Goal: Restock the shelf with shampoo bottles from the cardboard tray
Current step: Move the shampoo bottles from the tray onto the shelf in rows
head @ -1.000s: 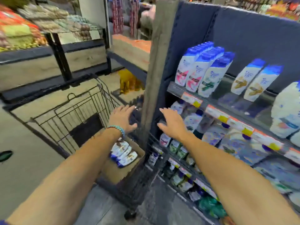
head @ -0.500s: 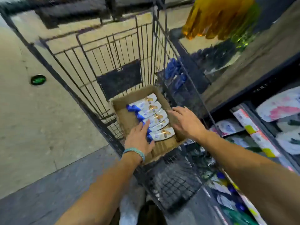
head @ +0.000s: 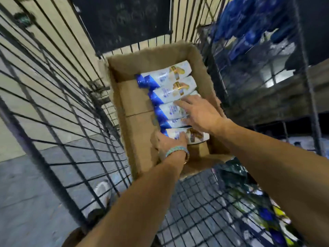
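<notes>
A cardboard tray sits inside a black wire cart. Several white shampoo bottles with blue caps lie side by side along its right half, caps to the left; the farthest bottle is untouched. My left hand, with a turquoise bracelet at the wrist, is wrapped around the nearest bottle at its cap end. My right hand lies flat with spread fingers over the middle bottles, touching them; no grip is visible there.
The cart's wire walls enclose the tray on the left and far side, and its mesh floor lies near me. Blue packaged goods hang at the upper right. Shelf products blur at the lower right. A white shoe rests on the floor.
The view swung down from the shelf into the cart. Both hands moved from the cart edge and shelf into the tray; my left hand closed on the nearest bottle.
</notes>
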Demonstrator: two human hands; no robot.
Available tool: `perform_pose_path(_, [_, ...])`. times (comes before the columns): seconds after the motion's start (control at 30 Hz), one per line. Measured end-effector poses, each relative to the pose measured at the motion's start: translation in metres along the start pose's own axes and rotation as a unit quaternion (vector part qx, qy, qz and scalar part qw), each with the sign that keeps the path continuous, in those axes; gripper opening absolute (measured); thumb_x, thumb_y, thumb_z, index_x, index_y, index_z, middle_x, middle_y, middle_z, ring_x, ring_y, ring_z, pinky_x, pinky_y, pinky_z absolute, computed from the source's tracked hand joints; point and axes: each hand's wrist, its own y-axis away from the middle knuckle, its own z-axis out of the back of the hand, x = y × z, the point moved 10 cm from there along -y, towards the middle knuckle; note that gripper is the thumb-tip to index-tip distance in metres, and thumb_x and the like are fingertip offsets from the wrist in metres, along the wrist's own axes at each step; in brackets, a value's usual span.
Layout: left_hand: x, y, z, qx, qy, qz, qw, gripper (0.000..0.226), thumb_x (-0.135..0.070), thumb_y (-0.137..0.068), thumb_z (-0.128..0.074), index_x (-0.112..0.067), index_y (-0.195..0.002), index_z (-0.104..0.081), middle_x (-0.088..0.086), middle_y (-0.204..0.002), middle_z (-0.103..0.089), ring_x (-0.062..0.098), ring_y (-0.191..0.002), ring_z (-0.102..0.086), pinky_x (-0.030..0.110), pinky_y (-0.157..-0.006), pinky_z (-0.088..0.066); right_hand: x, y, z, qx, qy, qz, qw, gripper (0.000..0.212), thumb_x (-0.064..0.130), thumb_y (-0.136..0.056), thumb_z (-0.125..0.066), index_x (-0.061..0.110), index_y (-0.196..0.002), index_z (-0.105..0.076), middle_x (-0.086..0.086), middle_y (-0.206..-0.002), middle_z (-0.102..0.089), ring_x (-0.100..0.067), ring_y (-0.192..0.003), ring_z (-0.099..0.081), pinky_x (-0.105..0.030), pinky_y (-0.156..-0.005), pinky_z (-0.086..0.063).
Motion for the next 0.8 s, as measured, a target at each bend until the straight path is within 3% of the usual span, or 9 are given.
perform_pose_path(0.17, [0.008,-0.012,-0.024,-0.020,0.094,0.067,0.993,0.074,-0.039,-0.072,-0.078,-0.010,-0.129,-0.042,0.010,-0.115,-0.059,0.029,-0.107,-0.061,0.034,-0.089,-0.047,-0.003,-0.009,-0.010,-0.004,0.009,0.000,1.000,0.073,0.029,-0.080,-0.074,0.020,-0.144,-0.039,-0.009,-0.143,-0.039,-0.032,-0.127,-0.037,-0.042,-0.105,-0.032])
perform_pose_path(0.37, [0.004,-0.009,-0.041,0.000,0.033,0.139,0.990,0.117,-0.054,-0.073,-0.074,-0.010,-0.148,0.003,0.019,-0.144,-0.028,0.033,-0.126,-0.040,0.038,-0.099,-0.036,-0.008,-0.023,-0.013,0.018,0.074,-0.013,0.997,0.074,0.040,-0.079,-0.073,0.021,-0.140,-0.035,-0.009,-0.141,-0.037,-0.030,-0.127,-0.034,-0.042,-0.105,-0.028])
perform_pose_path(0.5, [0.005,-0.001,-0.043,-0.004,0.044,0.173,0.984,0.117,-0.048,-0.074,-0.075,-0.017,-0.150,0.008,0.028,-0.144,-0.025,0.034,-0.120,-0.047,0.040,-0.098,-0.039,-0.010,-0.023,-0.012,0.003,0.085,-0.023,0.996,0.076,0.043,-0.073,-0.078,0.021,-0.133,-0.038,-0.005,-0.136,-0.042,-0.026,-0.123,-0.037,-0.039,-0.103,-0.027])
perform_pose_path(0.67, [0.007,0.005,-0.043,-0.011,0.037,0.186,0.982,0.105,-0.030,-0.080,-0.071,-0.033,-0.149,0.009,0.029,-0.146,-0.020,0.040,-0.122,-0.045,0.048,-0.102,-0.036,-0.015,-0.012,-0.015,-0.002,-0.029,-0.064,0.998,0.079,0.034,-0.067,-0.083,0.025,-0.131,-0.038,-0.002,-0.133,-0.046,-0.025,-0.123,-0.040,-0.039,-0.105,-0.026])
perform_pose_path(0.8, [0.015,-0.004,-0.017,-0.042,-0.039,0.157,0.986,0.122,-0.027,-0.072,-0.080,-0.031,-0.150,0.014,0.023,-0.145,-0.022,0.039,-0.128,-0.038,0.050,-0.102,-0.036,-0.017,0.002,-0.017,-0.010,-0.102,-0.116,0.988,0.084,0.036,-0.072,-0.081,0.018,-0.138,-0.033,-0.007,-0.137,-0.037,-0.027,-0.124,-0.032,-0.040,-0.103,-0.029])
